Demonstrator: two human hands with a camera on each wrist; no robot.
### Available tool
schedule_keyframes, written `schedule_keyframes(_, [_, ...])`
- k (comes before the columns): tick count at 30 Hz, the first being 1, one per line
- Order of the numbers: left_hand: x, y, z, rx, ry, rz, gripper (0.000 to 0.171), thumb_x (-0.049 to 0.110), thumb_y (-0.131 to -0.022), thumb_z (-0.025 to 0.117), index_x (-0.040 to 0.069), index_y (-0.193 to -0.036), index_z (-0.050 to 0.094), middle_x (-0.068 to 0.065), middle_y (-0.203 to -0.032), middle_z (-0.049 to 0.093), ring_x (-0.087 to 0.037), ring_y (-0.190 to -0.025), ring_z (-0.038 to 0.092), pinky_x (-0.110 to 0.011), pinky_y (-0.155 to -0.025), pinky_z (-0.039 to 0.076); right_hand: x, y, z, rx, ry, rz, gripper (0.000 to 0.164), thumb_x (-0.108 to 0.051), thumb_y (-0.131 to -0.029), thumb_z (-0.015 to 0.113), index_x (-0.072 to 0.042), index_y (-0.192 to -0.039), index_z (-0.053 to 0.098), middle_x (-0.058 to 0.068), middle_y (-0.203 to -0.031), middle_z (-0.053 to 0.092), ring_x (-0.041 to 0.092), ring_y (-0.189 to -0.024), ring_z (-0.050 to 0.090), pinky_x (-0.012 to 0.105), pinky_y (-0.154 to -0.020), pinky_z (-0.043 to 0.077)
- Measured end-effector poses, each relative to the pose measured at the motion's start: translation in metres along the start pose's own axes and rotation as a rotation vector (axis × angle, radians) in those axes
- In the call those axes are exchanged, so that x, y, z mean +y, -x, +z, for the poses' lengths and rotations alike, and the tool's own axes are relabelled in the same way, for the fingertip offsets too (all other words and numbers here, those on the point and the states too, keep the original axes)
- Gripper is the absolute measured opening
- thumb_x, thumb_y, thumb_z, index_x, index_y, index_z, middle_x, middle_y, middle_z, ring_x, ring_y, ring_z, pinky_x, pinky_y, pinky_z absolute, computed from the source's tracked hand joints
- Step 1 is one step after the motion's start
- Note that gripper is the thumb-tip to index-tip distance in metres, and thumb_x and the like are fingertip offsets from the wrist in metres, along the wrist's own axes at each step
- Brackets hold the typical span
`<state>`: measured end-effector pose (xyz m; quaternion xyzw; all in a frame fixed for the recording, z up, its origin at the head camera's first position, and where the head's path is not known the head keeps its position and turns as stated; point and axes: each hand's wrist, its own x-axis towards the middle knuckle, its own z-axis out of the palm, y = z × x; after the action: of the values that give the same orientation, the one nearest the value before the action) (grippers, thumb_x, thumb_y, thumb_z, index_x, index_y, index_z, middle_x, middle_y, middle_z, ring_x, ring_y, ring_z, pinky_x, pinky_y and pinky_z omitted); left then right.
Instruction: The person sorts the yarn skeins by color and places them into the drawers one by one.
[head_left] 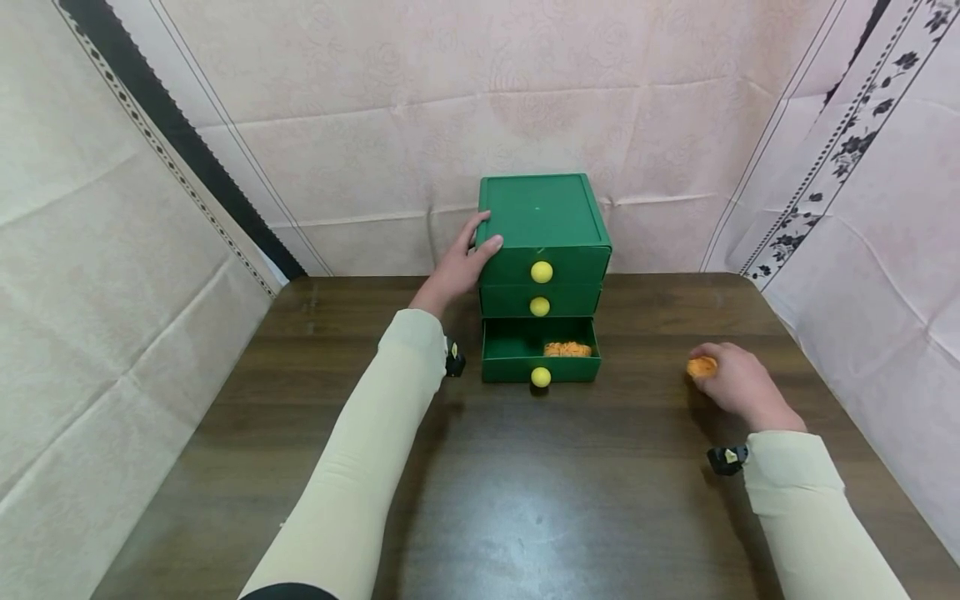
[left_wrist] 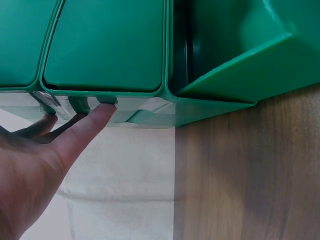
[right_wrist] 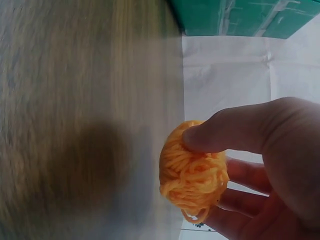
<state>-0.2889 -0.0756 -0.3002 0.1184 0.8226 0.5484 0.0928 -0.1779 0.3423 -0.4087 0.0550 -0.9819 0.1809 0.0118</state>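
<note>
A green drawer cabinet (head_left: 543, 212) with three drawers and yellow round knobs stands at the table's back. Its bottom drawer (head_left: 502, 368) is pulled out, and orange yarn (head_left: 567, 349) lies inside it on the right. My left hand (head_left: 459, 265) rests against the cabinet's left side, fingers extended; in the left wrist view its fingertips touch the taped side wall. Off to the right, my right hand (head_left: 738, 383) holds a ball of orange yarn (right_wrist: 192, 172) above the table, thumb on one side and fingers on the other.
The brown wooden table (head_left: 600, 483) reaches back to a pale cloth backdrop (head_left: 420, 125). More cloth hangs along the left and right, the right one with a black floral border (head_left: 847, 158). The open drawer juts out toward the front.
</note>
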Motion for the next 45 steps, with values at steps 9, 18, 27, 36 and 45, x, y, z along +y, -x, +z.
schedule_keyframes(9, [0.0,0.0,0.0,0.004,-0.01,0.018,0.066,0.053,-0.098,0.047,0.041,-0.153,0.014,-0.01,-0.162,0.016,-0.035,-0.142,0.032,-0.054,-0.108,0.036,-0.013,-0.003,0.004,0.04,-0.011,-0.065,0.033,-0.012,-0.086,0.066,0.0,-0.117,0.063,0.033,-0.12,0.057,0.052,-0.109,0.052,0.064,-0.09,0.04])
schedule_keyframes(18, [-0.001,0.001,0.0,0.007,-0.013,0.02,0.066,0.054,-0.097,0.048,0.043,-0.153,0.015,-0.009,-0.162,0.015,-0.036,-0.143,0.031,-0.054,-0.108,0.036,-0.027,-0.006,0.008,0.026,-0.042,-0.077,0.032,-0.01,-0.088,0.065,-0.004,-0.119,0.063,0.029,-0.124,0.056,0.045,-0.107,0.054,0.062,-0.089,0.041])
schedule_keyframes(27, [0.0,0.002,0.0,0.006,-0.009,0.012,0.066,0.054,-0.097,0.047,0.042,-0.153,0.014,-0.009,-0.162,0.015,-0.036,-0.141,0.033,-0.054,-0.108,0.037,-0.039,-0.01,0.009,0.036,-0.077,-0.096,0.032,-0.011,-0.091,0.063,-0.005,-0.122,0.06,0.025,-0.128,0.053,0.042,-0.107,0.052,0.061,-0.09,0.042])
schedule_keyframes(36, [-0.001,0.001,0.0,0.002,-0.004,0.011,0.066,0.054,-0.097,0.047,0.042,-0.153,0.014,-0.009,-0.162,0.014,-0.037,-0.141,0.032,-0.055,-0.107,0.037,-0.053,-0.013,0.01,0.03,-0.107,-0.098,0.034,-0.013,-0.093,0.063,-0.007,-0.126,0.058,0.024,-0.135,0.05,0.041,-0.109,0.051,0.061,-0.093,0.043])
schedule_keyframes(45, [0.001,0.002,0.0,-0.01,0.02,-0.013,0.066,0.054,-0.096,0.048,0.045,-0.152,0.014,-0.007,-0.163,0.013,-0.037,-0.139,0.037,-0.055,-0.101,0.044,-0.067,-0.017,0.006,0.049,-0.12,-0.119,0.034,-0.013,-0.093,0.063,-0.009,-0.127,0.058,0.023,-0.133,0.053,0.039,-0.109,0.052,0.06,-0.092,0.044])
